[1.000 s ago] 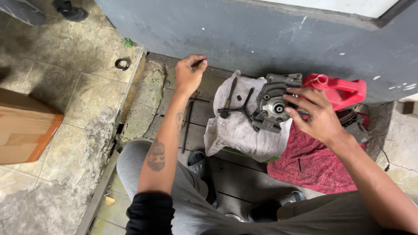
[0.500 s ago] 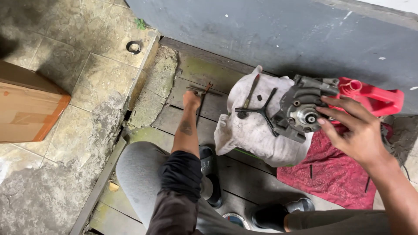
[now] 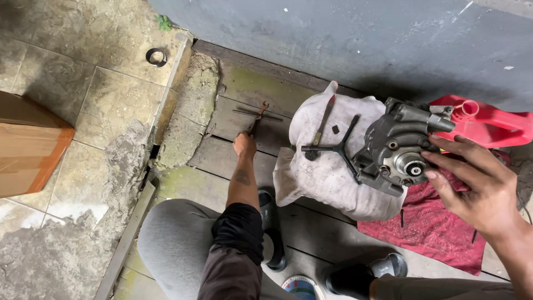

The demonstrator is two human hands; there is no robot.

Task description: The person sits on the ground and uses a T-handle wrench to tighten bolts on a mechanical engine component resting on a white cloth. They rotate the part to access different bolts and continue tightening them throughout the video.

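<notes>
**Downward view: one hand on pliers, one on a metal housing**

Roughly at centre, weathered wooden planks (image 3: 239, 119) are seen below a grey wall (image 3: 333, 33), with stone paving (image 3: 66, 111) to the left. On the paving one black ring (image 3: 156, 56) is noted, well apart from the work; one brown box (image 3: 28, 144) is cut off by the left edge. One white cloth bundle (image 3: 322, 172) is laid on the planks. On it are counted one flat wrench (image 3: 322, 125) and one three-armed socket wrench (image 3: 340, 147), just beside each other. One grey metal housing (image 3: 397, 147) is seated on the cloth's right side, touching the three-armed wrench. One red jug (image 3: 488, 125) is seen behind the housing and one red patterned cloth (image 3: 438, 228) beneath it. Two dark shoes are visible at the lower edge.

The left hand (image 3: 245, 144) is stretched forward, closed around the handles of one pair of rusty pliers (image 3: 257, 116); the pliers lie over a thin metal rod (image 3: 258, 115) on the planks. How tightly the grip is closed cannot be told, as the fingers are hidden behind the back of the hand.

The right hand (image 3: 477, 189) is spread wide, fingertips (image 3: 430, 161) touching the housing's front face near its round hub. Nothing is enclosed by it.
</notes>
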